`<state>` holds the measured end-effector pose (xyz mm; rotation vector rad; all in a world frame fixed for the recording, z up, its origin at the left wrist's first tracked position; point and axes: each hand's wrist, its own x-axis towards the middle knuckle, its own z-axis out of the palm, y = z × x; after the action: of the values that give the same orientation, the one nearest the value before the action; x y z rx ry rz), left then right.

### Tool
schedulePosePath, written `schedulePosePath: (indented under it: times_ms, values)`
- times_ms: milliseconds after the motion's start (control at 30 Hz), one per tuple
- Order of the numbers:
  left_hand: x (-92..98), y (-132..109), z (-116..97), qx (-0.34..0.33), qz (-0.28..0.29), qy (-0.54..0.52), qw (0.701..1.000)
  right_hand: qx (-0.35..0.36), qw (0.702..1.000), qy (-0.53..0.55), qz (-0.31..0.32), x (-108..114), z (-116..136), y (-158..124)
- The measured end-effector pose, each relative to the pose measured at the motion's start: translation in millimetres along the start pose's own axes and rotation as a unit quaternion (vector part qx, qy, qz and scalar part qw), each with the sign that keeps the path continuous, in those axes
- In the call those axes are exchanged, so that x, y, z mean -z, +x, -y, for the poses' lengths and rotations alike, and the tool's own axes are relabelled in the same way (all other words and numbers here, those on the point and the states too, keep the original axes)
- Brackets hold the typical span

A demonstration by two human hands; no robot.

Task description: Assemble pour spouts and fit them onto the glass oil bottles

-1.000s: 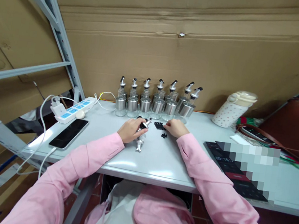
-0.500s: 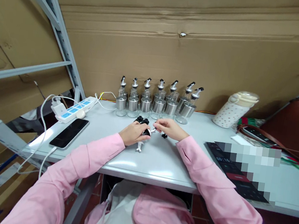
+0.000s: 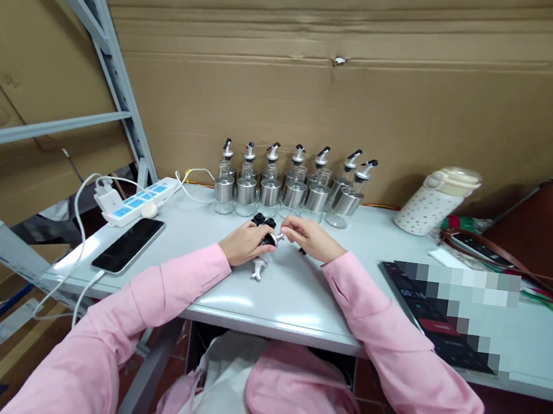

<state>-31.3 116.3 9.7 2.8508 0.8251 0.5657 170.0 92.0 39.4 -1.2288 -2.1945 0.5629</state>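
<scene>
Left hand (image 3: 243, 242) grips spout (image 3: 272, 239), right hand (image 3: 313, 239) pinches its tip; both between bottles (image 3: 270, 195) and table's front edge (image 3: 272, 325).

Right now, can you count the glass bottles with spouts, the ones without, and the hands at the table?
Spouted glass bottles: 7
Spoutless glass bottles: 5
Hands, meaning the left hand and right hand: 2
Total: 14

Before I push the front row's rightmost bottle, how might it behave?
The bottle may be fragile: its base looks like clear glass. It could tip if pushed high, being taller than wide. Its shiny sleeve might feel slippery.
</scene>
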Motion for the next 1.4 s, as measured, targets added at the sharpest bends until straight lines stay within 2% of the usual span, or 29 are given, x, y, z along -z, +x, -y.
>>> schedulePosePath:
  times_ms: [400, 633, 767, 900, 1033, 1233, 1300, 1400]
  values:
    - [-0.9, 0, 2, -0.009, 0.012, -0.005, 1.000, 0.063, 0.997, -0.041, 0.022, -2, -1, 3]
    - [-0.1, 1, -1, -0.021, -0.008, 0.006, 1.000, -0.006, 0.995, -0.081, -0.049, -4, 0, 2]
    - [2.0, 0, 1, 0.001, -0.030, -0.003, 1.000, -0.040, 0.993, -0.048, -0.102, 5, -10, 1]
    - [3.6, -2, 2, 0.024, -0.053, -0.018, 0.998, -0.045, 0.992, -0.004, -0.119, 15, -22, 1]
    - [3.0, -2, 1, 0.025, -0.041, -0.022, 0.999, -0.044, 0.992, -0.043, -0.110, 20, -25, 0]
    - [-0.6, -1, 0, 0.023, 0.007, -0.034, 0.999, -0.095, 0.978, -0.157, -0.100, 25, -23, -4]
    - [-2.1, 0, 1, 0.022, 0.021, -0.031, 0.999, -0.113, 0.975, -0.178, -0.073, 28, -25, -5]
    - [-3.5, 0, 1, 0.020, 0.026, -0.027, 0.999, -0.149, 0.968, -0.201, 0.001, 33, -31, -7]
